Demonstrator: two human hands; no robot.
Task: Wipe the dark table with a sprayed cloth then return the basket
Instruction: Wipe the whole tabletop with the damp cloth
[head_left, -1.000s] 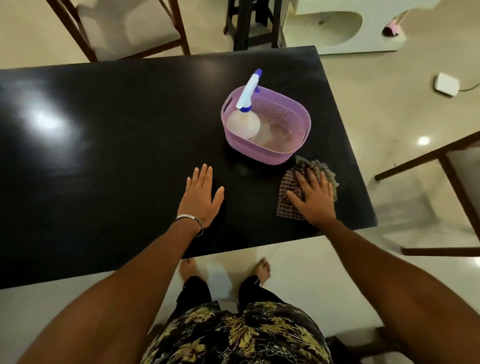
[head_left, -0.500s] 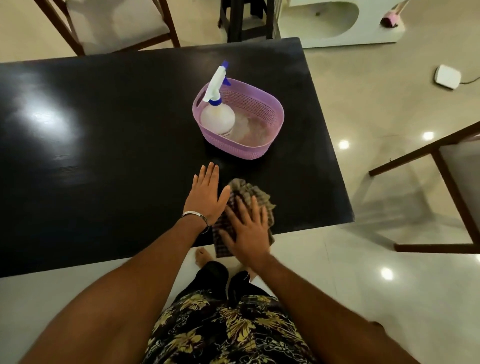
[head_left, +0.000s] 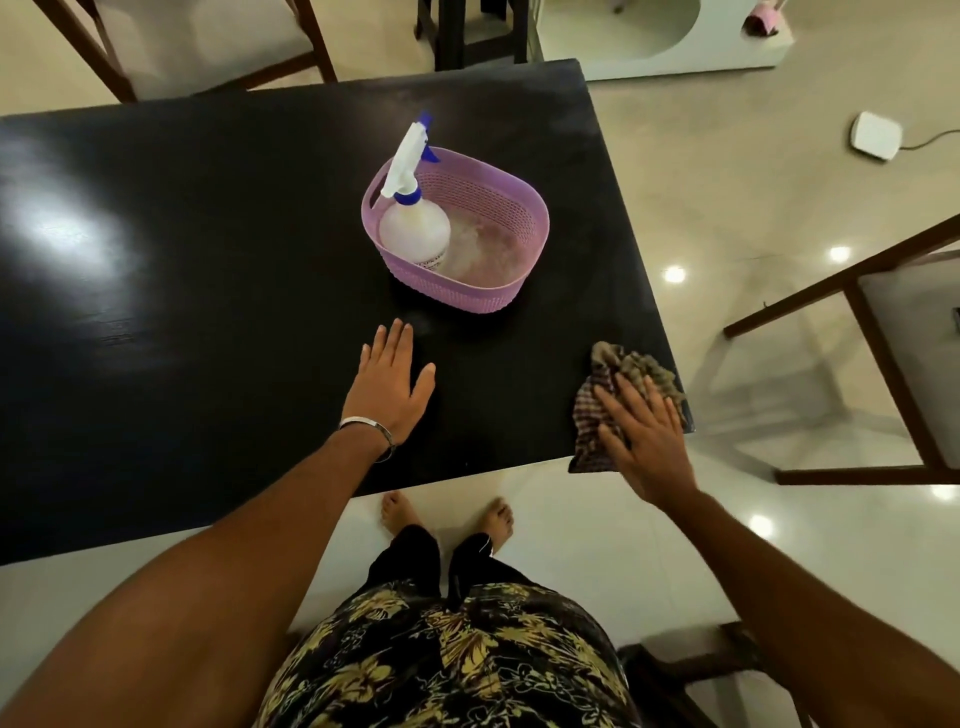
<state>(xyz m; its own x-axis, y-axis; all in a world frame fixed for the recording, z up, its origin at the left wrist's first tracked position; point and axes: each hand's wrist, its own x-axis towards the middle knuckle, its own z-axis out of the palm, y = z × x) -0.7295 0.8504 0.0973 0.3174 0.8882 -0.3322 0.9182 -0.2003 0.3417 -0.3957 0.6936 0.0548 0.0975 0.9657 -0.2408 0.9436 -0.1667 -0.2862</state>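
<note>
The dark table fills the upper left of the view. A purple perforated basket stands on its right part, holding a white spray bottle with a blue nozzle. My left hand lies flat on the table in front of the basket, fingers apart, holding nothing. My right hand presses a crumpled checkered cloth onto the table's near right corner; part of the cloth hangs over the edge.
Wooden chairs stand to the right and behind the table at the far left. A dark stool is beyond the far edge. A white device with a cable lies on the glossy floor. My bare feet are at the near edge.
My right hand slid the cloth from beside my left hand to the table's near right corner. My left hand stayed flat in place.
</note>
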